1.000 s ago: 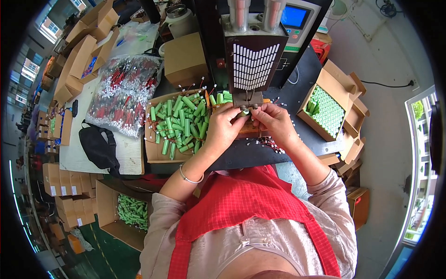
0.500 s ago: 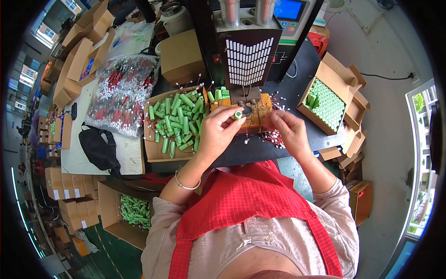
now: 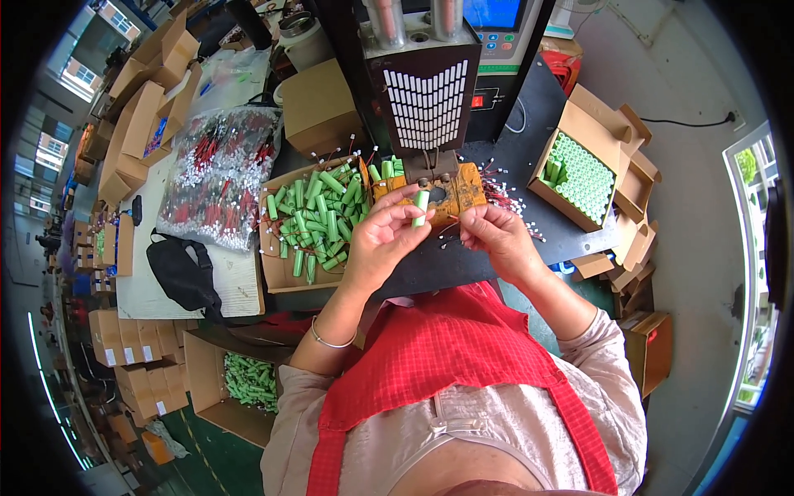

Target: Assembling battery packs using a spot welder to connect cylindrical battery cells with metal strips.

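Observation:
My left hand [image 3: 383, 246] holds a green cylindrical battery cell [image 3: 421, 208] upright between thumb and fingers, in front of the worn yellow block [image 3: 468, 188] under the welding machine [image 3: 430, 95]. Beside the block's right front corner, my right hand [image 3: 506, 248] has thumb and forefinger pinched together. Whatever is in that pinch is too small to make out. Red and white wire leads with connectors [image 3: 504, 197] lie behind the right hand. A carton of loose green cells [image 3: 306, 285] stands left of my left hand, several with wires on them.
At the right is an open carton [image 3: 571, 207] of green cells standing in rows. A clear bag of wire leads [image 3: 219, 182] and a black pouch [image 3: 178, 273] lie on the left board. A closed box [image 3: 322, 107] stands behind the loose cells. Below left, another carton [image 3: 211, 372] holds green cells.
The cell in my left hand has tipped from end-on to upright, showing its side. My right hand has moved left and nearer to it, and its fingers are now pinched. The view has shifted slightly.

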`<control>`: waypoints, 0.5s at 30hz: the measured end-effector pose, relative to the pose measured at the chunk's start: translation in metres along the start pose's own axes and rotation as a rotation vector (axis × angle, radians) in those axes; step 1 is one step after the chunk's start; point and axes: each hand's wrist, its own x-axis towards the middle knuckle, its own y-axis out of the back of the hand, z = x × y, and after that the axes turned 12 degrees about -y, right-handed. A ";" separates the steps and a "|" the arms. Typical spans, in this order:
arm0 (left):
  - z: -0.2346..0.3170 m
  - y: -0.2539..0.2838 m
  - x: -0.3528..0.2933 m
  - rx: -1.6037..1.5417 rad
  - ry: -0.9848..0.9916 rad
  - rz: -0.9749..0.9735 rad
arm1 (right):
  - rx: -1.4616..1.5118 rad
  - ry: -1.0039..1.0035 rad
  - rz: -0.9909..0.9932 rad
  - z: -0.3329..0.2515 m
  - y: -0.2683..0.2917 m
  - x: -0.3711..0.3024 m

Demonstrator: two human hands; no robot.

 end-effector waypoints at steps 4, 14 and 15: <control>-0.009 -0.002 0.010 0.111 0.073 0.151 | -0.376 0.354 0.128 -0.007 -0.005 0.012; -0.028 0.004 0.021 0.768 -0.133 0.037 | -0.552 0.434 0.254 -0.009 -0.011 0.025; -0.029 0.005 0.022 0.782 -0.140 0.040 | -0.549 0.448 0.261 -0.010 -0.012 0.026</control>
